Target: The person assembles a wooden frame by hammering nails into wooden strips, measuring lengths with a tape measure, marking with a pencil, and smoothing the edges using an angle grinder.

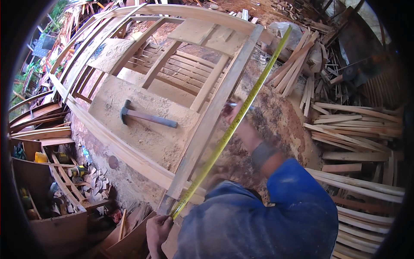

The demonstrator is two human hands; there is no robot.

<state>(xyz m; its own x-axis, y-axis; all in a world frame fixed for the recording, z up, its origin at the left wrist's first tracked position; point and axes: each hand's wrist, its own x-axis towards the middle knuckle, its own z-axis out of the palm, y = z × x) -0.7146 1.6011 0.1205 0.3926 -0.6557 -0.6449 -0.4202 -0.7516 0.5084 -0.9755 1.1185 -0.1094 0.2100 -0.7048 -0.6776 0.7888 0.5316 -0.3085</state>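
Head camera shows a curved wooden framework filling the upper middle, with loose wooden strips heaped on the ground beyond its upper right corner. Straight along the framework's right edge runs an end board, which at the lower corner meets a long curved rail.

Just outside that board lies the yellow tape measure, its blade drawn out. The long axis slants from the lower corner up past the upper right corner, nearly parallel to the board, close beside it at the bottom and farther from it at the top.

A blue sleeve covers the right upper arm; the elbow is bent out to the side, and the bare forearm angles up and inward toward the framework's right edge.

On the sawdust-covered plywood panel rests a hammer, its head toward the curved rail and its handle pointing at the end board.

The left hand is the one at the tape, pinching its near end just off the lower corner; from there the blade leads away up and right. The right hand is between board and blade near mid-length, partly hidden and blurred, so whether its fingers grip anything cannot be told.
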